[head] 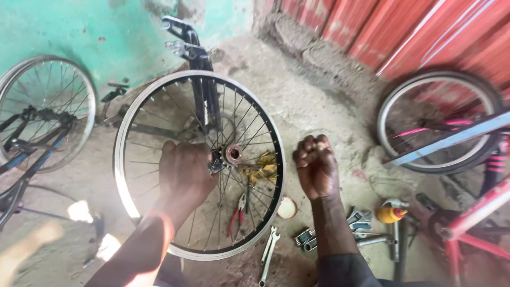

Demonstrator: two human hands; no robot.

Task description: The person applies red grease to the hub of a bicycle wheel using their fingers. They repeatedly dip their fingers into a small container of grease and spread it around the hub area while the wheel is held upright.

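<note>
One hand alone, the left hand (183,172) grasping the hub (232,154), steadies the upright wheel (199,165) at centre frame (right hand (316,165) clenched empty at 3 o'clock), so the rim may tip onto the pliers (236,215).

wheel rim (121,159): bright metal, smooth, glossy
spokes (249,133): thin metal
spanner (269,247): plain steel, dull sheen
floor (319,106): rough, dusty concrete
</note>
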